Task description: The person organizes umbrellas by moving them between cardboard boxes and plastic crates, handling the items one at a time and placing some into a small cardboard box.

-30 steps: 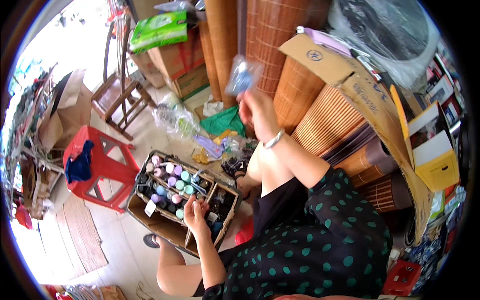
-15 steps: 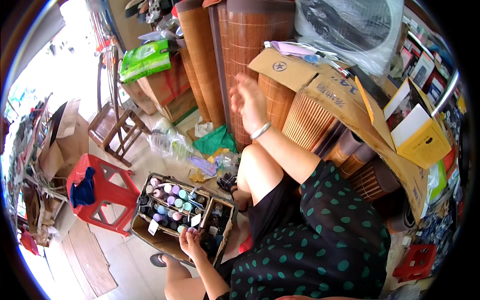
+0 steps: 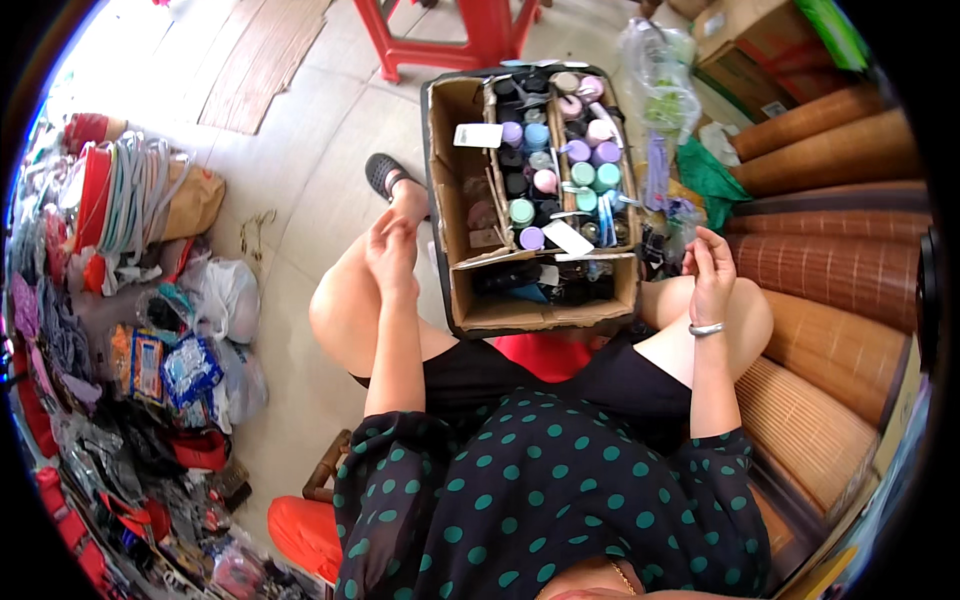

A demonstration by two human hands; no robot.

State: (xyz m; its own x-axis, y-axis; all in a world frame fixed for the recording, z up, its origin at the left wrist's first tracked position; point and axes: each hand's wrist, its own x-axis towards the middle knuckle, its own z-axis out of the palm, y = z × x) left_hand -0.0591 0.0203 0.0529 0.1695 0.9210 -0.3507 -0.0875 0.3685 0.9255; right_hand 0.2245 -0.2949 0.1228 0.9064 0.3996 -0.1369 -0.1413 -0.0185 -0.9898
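A dark-rimmed box (image 3: 455,317) lined with cardboard stands before me, between my knees. Cardboard dividers split it into compartments. Small bottles with round lavender, mint, pink, blue and black caps (image 3: 575,150) fill its middle and right rows. White tags (image 3: 570,238) hang among them. The left compartment shows bare cardboard, and dark items (image 3: 540,280) lie in the near one. My left hand (image 3: 393,245) is raised left of the box, fingers loosely extended, apart from it; I see nothing in it. To the box's right, my right hand (image 3: 710,270) hovers above my knee, fingers apart and slightly bent.
Beyond the box is a red plastic stool (image 3: 440,50). Rolled bamboo mats (image 3: 810,400) line the right side. Plastic bags (image 3: 660,80) and green cloth (image 3: 708,180) lie beside the box. Packaged goods and coiled cables (image 3: 140,200) crowd the left.
My view has swung left and down over the box. My left hand has drawn away from the bottles to the box's left. My right hand has lowered over my right knee.
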